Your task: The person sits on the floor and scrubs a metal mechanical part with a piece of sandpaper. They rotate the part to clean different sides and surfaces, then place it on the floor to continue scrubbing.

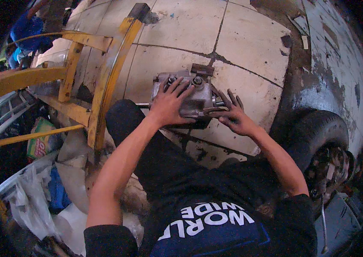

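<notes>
A grey cast-metal housing point(202, 96), looking like a small gearbox, rests on the tiled floor between my legs. My left hand point(171, 105) lies on its top with fingers spread, covering part of the upper face. A round fitting point(197, 81) shows just past those fingertips. From the left side a thin metal shaft point(143, 105) sticks out near my knee. At the right end, my right hand point(234, 116) is held with fingers stretched apart, beside a short shiny shaft end point(219, 103). Whether its fingers touch the metal I cannot tell.
A worn yellow metal frame point(108, 85) stands to the left. Plastic sheeting point(33, 201) and a green-and-yellow package point(42, 139) lie beyond it. To the right are a black tyre point(323, 130) and a metal rod point(324, 222). Another person's blue clothing point(27, 33) shows far left.
</notes>
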A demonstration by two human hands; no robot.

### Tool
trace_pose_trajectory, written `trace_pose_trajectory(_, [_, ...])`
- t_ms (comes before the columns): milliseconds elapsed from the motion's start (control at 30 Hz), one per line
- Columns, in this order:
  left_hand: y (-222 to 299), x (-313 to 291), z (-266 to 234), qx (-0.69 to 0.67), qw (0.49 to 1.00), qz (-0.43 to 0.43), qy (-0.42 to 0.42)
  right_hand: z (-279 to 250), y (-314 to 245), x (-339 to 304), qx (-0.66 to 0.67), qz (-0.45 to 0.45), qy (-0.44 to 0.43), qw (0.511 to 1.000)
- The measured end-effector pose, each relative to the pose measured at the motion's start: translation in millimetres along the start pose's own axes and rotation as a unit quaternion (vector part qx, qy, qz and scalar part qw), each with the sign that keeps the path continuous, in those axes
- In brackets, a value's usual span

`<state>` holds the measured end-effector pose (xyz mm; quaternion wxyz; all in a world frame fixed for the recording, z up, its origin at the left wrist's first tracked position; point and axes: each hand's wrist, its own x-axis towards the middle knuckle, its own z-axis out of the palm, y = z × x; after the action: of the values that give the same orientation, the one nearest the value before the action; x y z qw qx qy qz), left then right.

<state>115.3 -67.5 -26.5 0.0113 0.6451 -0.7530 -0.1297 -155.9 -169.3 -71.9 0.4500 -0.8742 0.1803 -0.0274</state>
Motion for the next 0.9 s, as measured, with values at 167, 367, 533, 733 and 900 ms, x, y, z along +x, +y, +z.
trace_pose_trajectory(167, [0,0,-2,-0.004,1.000,-0.002,0.009,8,-2,3,-0.009,-0.005,0.015,1.000])
trace_pose_trajectory(367, [2,0,0,0.013,1.000,0.006,0.025,15,-1,3,0.017,0.009,0.026,0.999])
trace_pose_trajectory(533, [1,-2,0,0.004,1.000,0.003,0.027,-6,-7,-7,-0.011,0.012,0.024,1.000])
trace_pose_trajectory(733, [-1,-4,3,0.006,1.000,-0.001,0.018,-11,-9,-11,-0.068,0.060,-0.022,0.996])
trace_pose_trajectory(900, [1,-3,0,0.010,1.000,0.000,0.010,6,-5,-6,-0.027,-0.011,0.032,0.999])
